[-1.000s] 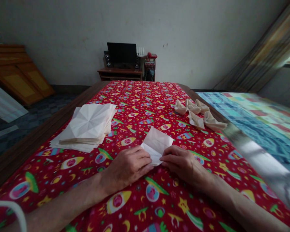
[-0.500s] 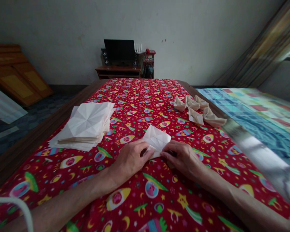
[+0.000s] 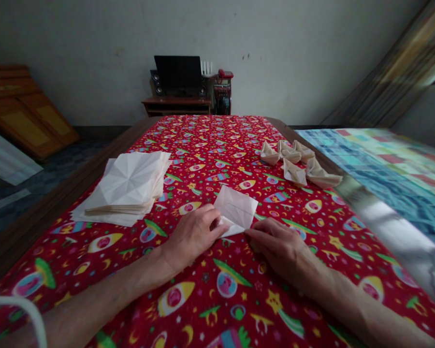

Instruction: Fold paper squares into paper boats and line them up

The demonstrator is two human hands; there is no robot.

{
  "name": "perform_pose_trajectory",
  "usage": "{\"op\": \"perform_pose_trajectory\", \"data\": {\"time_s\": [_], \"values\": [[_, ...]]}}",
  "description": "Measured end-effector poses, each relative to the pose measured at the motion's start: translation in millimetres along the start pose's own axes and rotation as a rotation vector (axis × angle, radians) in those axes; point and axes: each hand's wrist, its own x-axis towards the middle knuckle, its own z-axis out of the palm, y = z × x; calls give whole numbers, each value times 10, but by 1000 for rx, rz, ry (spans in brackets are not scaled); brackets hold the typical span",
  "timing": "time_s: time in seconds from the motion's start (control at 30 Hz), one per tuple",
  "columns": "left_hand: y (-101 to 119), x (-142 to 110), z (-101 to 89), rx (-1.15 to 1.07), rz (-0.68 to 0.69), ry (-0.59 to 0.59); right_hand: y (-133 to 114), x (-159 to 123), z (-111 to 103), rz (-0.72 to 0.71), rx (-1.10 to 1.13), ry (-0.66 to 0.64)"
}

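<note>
A creased white sheet of paper [image 3: 235,205] lies on the patterned red cloth in front of me, its near edge folded up. My left hand [image 3: 199,224] holds the left side, the thumb pressed on the folded edge and the fingers curled. At the near right corner, my right hand [image 3: 275,239] has its thumb and forefinger closed together on the fold's tip. To the left lies a stack of creased paper sheets [image 3: 126,181]. Several folded paper pieces [image 3: 293,173], shaped like little boats, sit at the right edge of the cloth.
The red cloth [image 3: 210,145] covers most of a long dark wooden table [image 3: 63,193]. Right of the table is a bed with a patchwork cover [image 3: 377,159]. A white curved tube [image 3: 21,302] shows at bottom left. Against the far wall stands a monitor [image 3: 179,75] on a small desk.
The near edge of the sheet now lies flatter in a fold. My right hand has slid slightly right and toward me, to the corner. My left hand has barely moved.
</note>
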Motion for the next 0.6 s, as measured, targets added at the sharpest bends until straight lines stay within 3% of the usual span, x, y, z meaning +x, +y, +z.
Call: {"op": "perform_pose_trajectory", "data": {"time_s": [0.27, 0.6], "values": [[-13, 5, 5, -4, 17, 11, -81, -53, -38, -60, -220, -102], [-7, -4, 2, 19, 54, 24, -162, -11, -54, 29, -298, -271]]}}
